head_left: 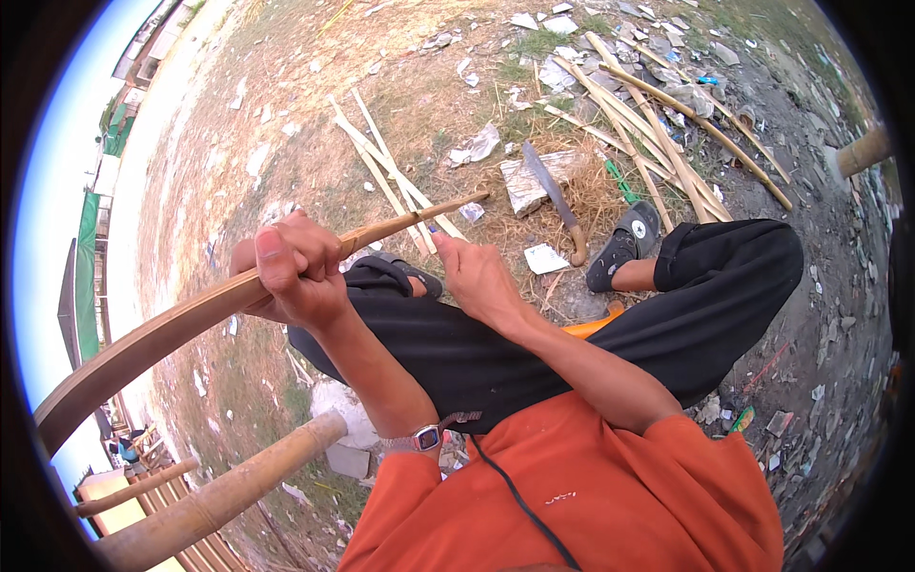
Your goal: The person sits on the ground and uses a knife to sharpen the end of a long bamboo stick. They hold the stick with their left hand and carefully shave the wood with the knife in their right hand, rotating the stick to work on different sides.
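Note:
My left hand (295,267) is closed in a fist around a long bamboo strip (157,336). The strip slants from the lower left, wide at that end, and narrows to a thin tip out past my knees. Just below its thin part, my right hand (477,276) is closed with the thumb side toward the strip. A small bluish bit shows at the right fingertips; what it belongs to is mostly hidden. Beyond my feet, a machete (551,183) with a curved wooden handle leans over a pale block (522,188).
Several split bamboo strips (376,157) lie crossed ahead, and a larger pile (658,143) spreads at far right. Bamboo poles stand out at lower left (229,491) and right (863,153). White paper (546,258) and scattered litter cover the ground. Something orange (596,324) shows between my legs.

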Tool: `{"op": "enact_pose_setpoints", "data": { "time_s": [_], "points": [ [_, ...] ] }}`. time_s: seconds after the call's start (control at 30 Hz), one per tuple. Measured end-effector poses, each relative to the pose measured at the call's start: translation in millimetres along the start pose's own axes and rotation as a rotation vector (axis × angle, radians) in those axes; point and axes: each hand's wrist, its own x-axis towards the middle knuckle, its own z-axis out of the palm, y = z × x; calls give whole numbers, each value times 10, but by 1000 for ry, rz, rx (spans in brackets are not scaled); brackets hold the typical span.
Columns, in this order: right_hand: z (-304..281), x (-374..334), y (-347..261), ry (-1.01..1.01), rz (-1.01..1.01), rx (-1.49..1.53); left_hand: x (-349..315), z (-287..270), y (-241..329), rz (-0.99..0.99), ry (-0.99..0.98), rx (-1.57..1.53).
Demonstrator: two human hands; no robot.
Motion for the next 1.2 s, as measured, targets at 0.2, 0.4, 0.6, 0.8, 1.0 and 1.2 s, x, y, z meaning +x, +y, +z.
{"op": "enact_pose_setpoints", "data": {
  "time_s": [0.2,0.4,0.6,0.8,1.0,1.2],
  "points": [
    [162,114,189,2,85,-37,48,3,-32,-20,107,57],
    [190,92,96,21,29,5,24,104,27,13,153,164],
    [258,128,667,-7,182,-89,13,99,19,-2,230,188],
    [319,305,503,67,159,-12,53,185,16,-17,356,255],
    [297,327,600,8,166,-9,39,304,41,-13,421,308],
    [287,489,953,-69,272,-154,98,249,17,-23,480,311]
  ]
}}
